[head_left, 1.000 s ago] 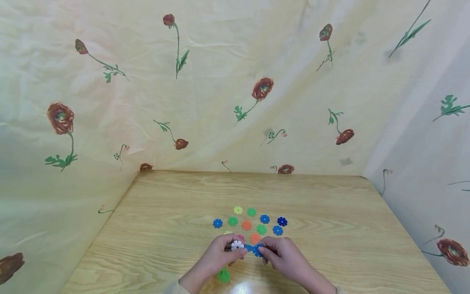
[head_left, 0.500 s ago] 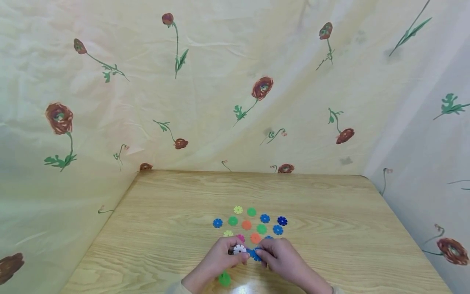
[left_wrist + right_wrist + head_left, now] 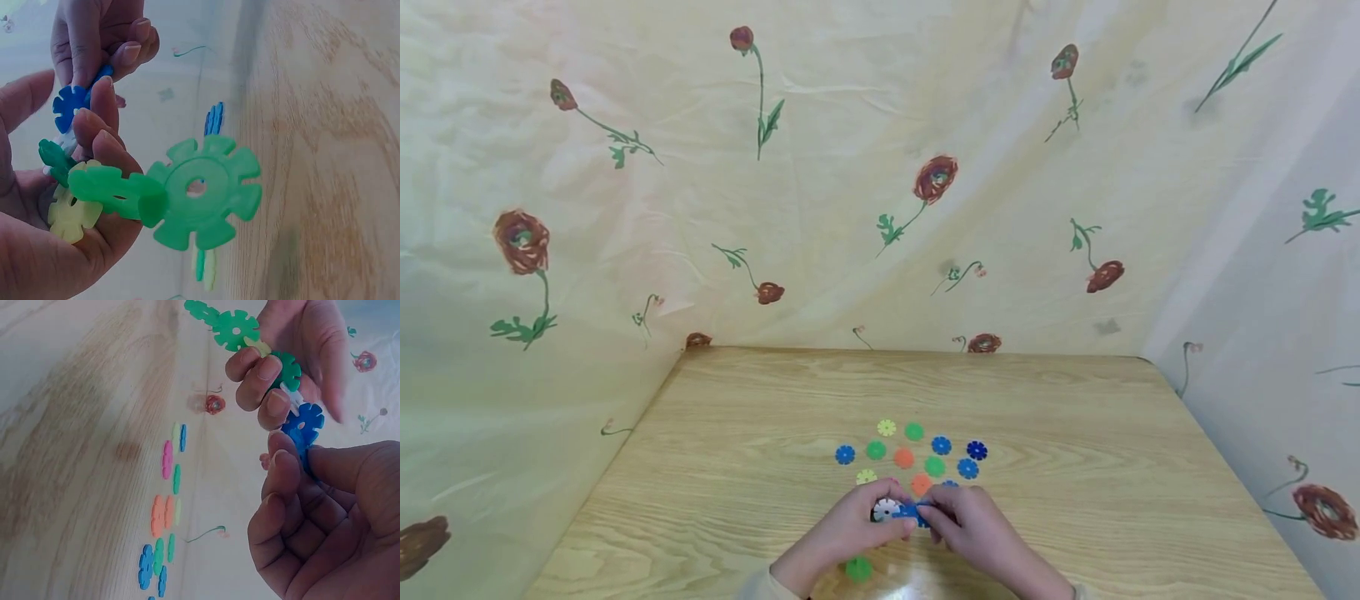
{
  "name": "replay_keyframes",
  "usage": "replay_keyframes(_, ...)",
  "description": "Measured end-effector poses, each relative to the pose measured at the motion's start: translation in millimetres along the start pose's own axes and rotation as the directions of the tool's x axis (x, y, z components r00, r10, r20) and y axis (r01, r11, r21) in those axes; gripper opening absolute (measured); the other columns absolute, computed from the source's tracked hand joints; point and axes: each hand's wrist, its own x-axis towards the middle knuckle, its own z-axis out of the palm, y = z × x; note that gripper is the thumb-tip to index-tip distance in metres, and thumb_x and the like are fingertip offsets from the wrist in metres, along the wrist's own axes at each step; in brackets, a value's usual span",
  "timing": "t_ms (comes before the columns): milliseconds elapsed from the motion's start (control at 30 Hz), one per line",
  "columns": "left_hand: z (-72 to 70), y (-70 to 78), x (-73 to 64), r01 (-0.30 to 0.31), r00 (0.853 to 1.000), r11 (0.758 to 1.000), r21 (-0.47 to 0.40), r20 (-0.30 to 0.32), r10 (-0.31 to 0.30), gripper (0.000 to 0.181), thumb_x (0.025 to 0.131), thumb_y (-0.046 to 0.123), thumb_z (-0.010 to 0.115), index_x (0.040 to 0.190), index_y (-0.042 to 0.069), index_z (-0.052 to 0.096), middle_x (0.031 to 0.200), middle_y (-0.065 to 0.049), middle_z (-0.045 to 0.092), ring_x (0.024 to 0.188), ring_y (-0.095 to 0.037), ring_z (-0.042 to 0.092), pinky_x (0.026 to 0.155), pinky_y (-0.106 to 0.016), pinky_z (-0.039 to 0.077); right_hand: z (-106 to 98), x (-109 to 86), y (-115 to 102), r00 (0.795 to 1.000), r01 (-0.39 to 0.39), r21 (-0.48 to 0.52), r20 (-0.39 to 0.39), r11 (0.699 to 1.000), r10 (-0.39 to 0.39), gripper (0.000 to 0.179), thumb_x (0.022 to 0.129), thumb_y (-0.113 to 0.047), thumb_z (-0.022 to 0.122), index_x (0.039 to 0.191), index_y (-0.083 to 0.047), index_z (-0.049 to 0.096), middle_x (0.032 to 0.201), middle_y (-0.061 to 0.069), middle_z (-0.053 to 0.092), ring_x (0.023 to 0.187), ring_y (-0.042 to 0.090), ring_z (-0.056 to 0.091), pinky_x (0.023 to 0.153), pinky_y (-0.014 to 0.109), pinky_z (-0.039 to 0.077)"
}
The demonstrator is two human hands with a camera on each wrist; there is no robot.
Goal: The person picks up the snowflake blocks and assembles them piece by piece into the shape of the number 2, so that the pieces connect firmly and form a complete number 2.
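Observation:
My left hand (image 3: 850,523) holds a chain of notched plastic snowflake discs linked through their slots. The chain has a white disc (image 3: 886,510), a dark green disc (image 3: 287,370), a pale yellow disc (image 3: 67,220) and light green ones, with a green disc (image 3: 225,200) hanging out below the hand. Two blue discs make up the other end; one blue disc (image 3: 69,107) faces the left wrist camera. My right hand (image 3: 976,518) pinches the end blue disc (image 3: 300,449) between thumb and fingers, partly covering it. Both hands are close together above the table.
Loose discs lie flat beyond the hands on the wooden table (image 3: 737,433): orange (image 3: 904,458), green (image 3: 913,432), yellow (image 3: 887,427), dark blue (image 3: 977,451) and several other blue ones. Flower-patterned cloth (image 3: 850,192) hangs around the table's back and sides.
The hands have drawn slightly nearer each other, the left thumb shifting right. The end blue disc has turned from facing the head camera to mostly hidden behind the right thumb.

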Motion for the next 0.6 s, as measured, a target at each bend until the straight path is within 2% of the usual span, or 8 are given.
replay_keyframes(33,0.1,0.4,0.0,-0.001,1.0,1.0,0.019,0.003,0.001,0.019,0.093,0.03,0.068,0.109,0.018,0.066,0.116,-0.002,0.064,0.118,-0.022,0.054,0.1,-0.042,0.042,0,0.0,0,1.0,0.001,0.004,0.001,1.0,-0.001,0.024,0.101,-0.024,0.055,0.08,-0.014,0.063,0.063,-0.009,0.058,0.048,0.002,0.045,0.042,0.019,0.037)
replay_keyframes(100,0.2,1.6,0.1,0.018,1.0,0.999,0.043,-0.013,-0.017,0.019,0.093,0.031,0.068,0.108,0.02,0.068,0.126,-0.008,0.062,0.128,-0.033,0.048,0.104,-0.054,0.037,0,0.0,0,1.0,0.002,0.005,-0.006,1.0,-0.002,0.025,0.101,-0.027,0.055,0.082,-0.015,0.064,0.064,-0.008,0.059,0.048,0.002,0.045,0.042,0.019,0.037)
replay_keyframes(167,-0.2,2.8,0.0,0.048,0.998,0.998,0.043,-0.042,-0.047,0.018,0.092,0.032,0.069,0.106,0.021,0.069,0.12,-0.011,0.064,0.118,-0.036,0.055,0.095,-0.055,0.044,-1,0.0,0,1.0,0.003,-0.007,-0.03,1.0,-0.003,0.025,0.101,-0.029,0.054,0.083,-0.016,0.065,0.065,-0.007,0.059,0.048,0.003,0.046,0.042,0.02,0.039)
replay_keyframes(200,-0.7,3.4,-0.1,0.069,0.996,0.997,0.028,-0.055,-0.068,0.018,0.092,0.032,0.069,0.105,0.02,0.069,0.115,-0.012,0.066,0.11,-0.035,0.059,0.09,-0.053,0.048,-2,0.1,1,0.999,0.003,-0.025,-0.05,1.0,-0.004,0.025,0.102,-0.03,0.054,0.084,-0.016,0.066,0.065,-0.006,0.059,0.048,0.003,0.046,0.042,0.021,0.039)
replay_keyframes(267,-1.9,4.1,0.3,0.098,0.992,0.995,-0.001,-0.075,-0.098,0.02,0.092,0.031,0.069,0.107,0.018,0.069,0.098,-0.009,0.069,0.083,-0.026,0.064,0.072,-0.04,0.054,-3,0.0,3,0.995,-0.009,-0.075,-0.098,0.997,0.001,0.025,0.102,-0.028,0.053,0.084,-0.016,0.067,0.064,-0.006,0.059,0.048,0.004,0.046,0.042,0.022,0.04)
replay_keyframes(333,-3.8,5.0,0.7,0.119,0.989,0.992,-0.035,-0.088,-0.122,0.022,0.092,0.031,0.069,0.108,0.015,0.068,0.081,-0.003,0.065,0.062,-0.017,0.055,0.056,-0.029,0.048,-6,0.6,7,0.988,-0.036,-0.137,-0.151,0.99,0.015,0.023,0.101,-0.024,0.055,0.085,-0.015,0.068,0.064,-0.007,0.058,0.048,0.004,0.046,0.043,0.023,0.041)
replay_keyframes(467,-8.0,5.1,1.3,0.125,0.984,0.989,-0.077,-0.115,-0.134,0.025,0.093,0.031,0.068,0.108,0.011,0.066,0.082,-0.003,0.066,0.061,-0.013,0.052,0.055,-0.025,0.045,-9,4.3,18,0.972,-0.126,-0.271,-0.226,0.954,0.064,0.01,0.094,-0.018,0.066,0.085,-0.015,0.069,0.068,-0.01,0.059,0.054,0.003,0.047,0.049,0.022,0.043)
replay_keyframes(600,-10.8,3.5,0.9,0.126,0.982,0.986,-0.11,-0.124,-0.139,0.026,0.093,0.03,0.068,0.106,0.007,0.065,0.085,-0.007,0.067,0.061,-0.013,0.052,0.054,-0.024,0.045,-11,6.6,30,0.964,-0.206,-0.369,-0.238,0.906,0.122,0.008,0.084,-0.015,0.077,0.085,-0.016,0.069,0.071,-0.011,0.058,0.06,0.005,0.048,0.054,0.023,0.042)
